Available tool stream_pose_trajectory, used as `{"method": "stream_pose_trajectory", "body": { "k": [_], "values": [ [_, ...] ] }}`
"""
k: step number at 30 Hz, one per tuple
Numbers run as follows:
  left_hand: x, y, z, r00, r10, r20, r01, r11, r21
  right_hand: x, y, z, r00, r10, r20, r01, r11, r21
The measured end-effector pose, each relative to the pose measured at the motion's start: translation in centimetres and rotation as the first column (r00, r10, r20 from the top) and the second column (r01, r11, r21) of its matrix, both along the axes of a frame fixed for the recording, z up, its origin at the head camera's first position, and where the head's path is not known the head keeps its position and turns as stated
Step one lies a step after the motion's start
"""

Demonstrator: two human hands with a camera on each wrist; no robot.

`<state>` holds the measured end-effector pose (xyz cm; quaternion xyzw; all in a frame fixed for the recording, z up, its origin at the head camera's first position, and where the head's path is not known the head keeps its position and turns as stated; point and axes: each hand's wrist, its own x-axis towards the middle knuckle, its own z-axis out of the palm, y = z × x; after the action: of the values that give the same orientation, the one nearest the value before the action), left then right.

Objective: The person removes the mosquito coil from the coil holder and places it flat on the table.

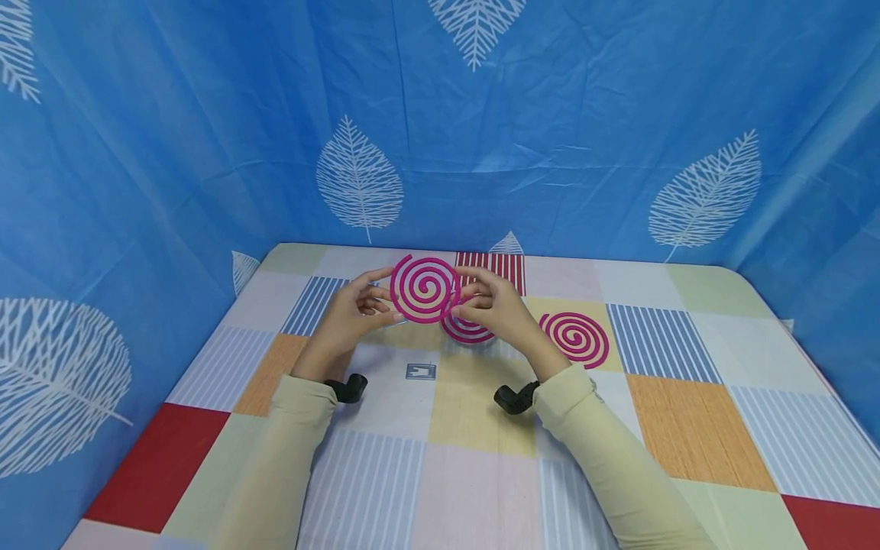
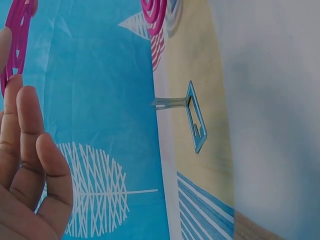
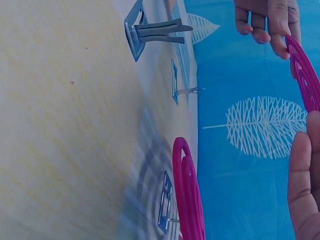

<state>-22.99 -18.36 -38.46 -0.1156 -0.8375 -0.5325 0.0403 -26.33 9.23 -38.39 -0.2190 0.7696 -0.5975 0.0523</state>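
Light falls softly (wrist views look dimmer).

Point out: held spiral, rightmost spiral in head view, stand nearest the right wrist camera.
Held spiral (image 1: pixel 426 289), head view: inner coil.
Rightmost spiral (image 1: pixel 574 336), head view: inner coil.
Nearest stand (image 3: pixel 150 28), right wrist view: forked upright.

Pink coil (image 3: pixel 306 80) pinched at one end by left hand (image 3: pixel 270 20); its other end met by fingers of right hand (image 3: pixel 304 185), cut off at frame edge. Second coil (image 3: pixel 187 195) seen nearly edge-on, just beside a metal stand (image 3: pixel 165 205). Two more stands (image 3: pixel 159 32) set on pale cloth (image 3: pixel 75 130). Blue curtain (image 3: pixel 240 200) printed with white leaves.
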Motion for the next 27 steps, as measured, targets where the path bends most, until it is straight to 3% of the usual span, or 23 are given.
{"method": "stream_pose_trajectory", "body": {
  "k": [15, 27],
  "values": [
    [0.4, 1.0, 0.3, 0.999, -0.029, -0.029, 0.028, 0.999, -0.025, 0.6, 1.5, 0.1, 1.000, 0.027, -0.011, -0.027, 1.000, 0.011],
    [0.4, 1.6, 0.6, 0.997, -0.072, -0.018, 0.071, 0.997, -0.035, 0.7, 2.8, 0.0, 0.995, 0.087, 0.051, -0.086, 0.996, -0.029]
  ]
}}
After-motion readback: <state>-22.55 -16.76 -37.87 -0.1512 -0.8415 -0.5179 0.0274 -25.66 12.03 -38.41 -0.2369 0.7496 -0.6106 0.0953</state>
